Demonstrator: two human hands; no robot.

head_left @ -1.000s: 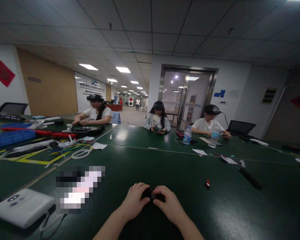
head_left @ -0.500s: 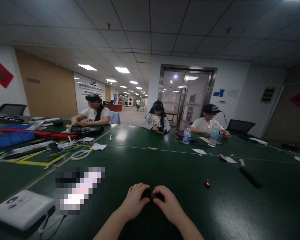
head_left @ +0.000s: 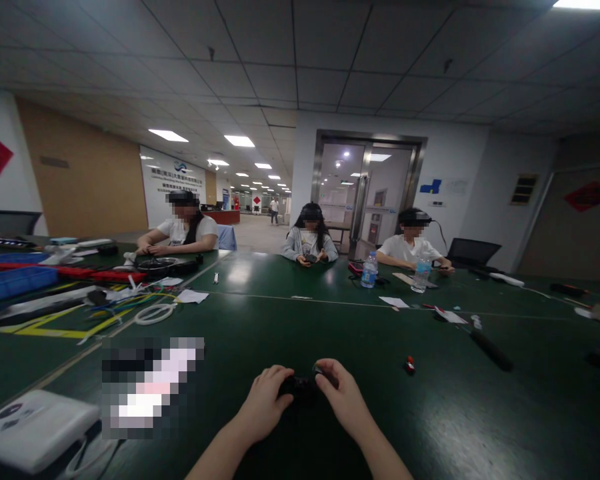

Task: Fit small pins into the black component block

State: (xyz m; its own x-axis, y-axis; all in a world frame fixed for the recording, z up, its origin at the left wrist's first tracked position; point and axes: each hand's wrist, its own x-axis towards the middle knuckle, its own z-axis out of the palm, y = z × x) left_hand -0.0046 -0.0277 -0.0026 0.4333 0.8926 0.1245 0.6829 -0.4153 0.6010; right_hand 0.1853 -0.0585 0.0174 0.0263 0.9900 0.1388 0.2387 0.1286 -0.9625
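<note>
Low over the green table, my left hand (head_left: 266, 399) is closed around the left end of a small black object (head_left: 301, 387), whose exact kind is too dark to make out. My right hand (head_left: 344, 393), just to the right and slightly apart from it, pinches a small dark piece (head_left: 319, 369) between thumb and fingers. Part of that piece is hidden by the fingers. To the right of my hands lies a small red and dark item (head_left: 409, 365).
At left are a white power bank (head_left: 37, 427) with a cable, a blurred-out phone-like shape (head_left: 153, 383), a white cable coil (head_left: 155, 313) and blue trays (head_left: 17, 285). Water bottles (head_left: 369, 270) and a black-handled tool (head_left: 490, 350) are at right. Three people sit across the table (head_left: 260, 320).
My right hand has moved up and slightly away from the left, with a small dark piece now apart from the black object. The view has shifted slightly.
</note>
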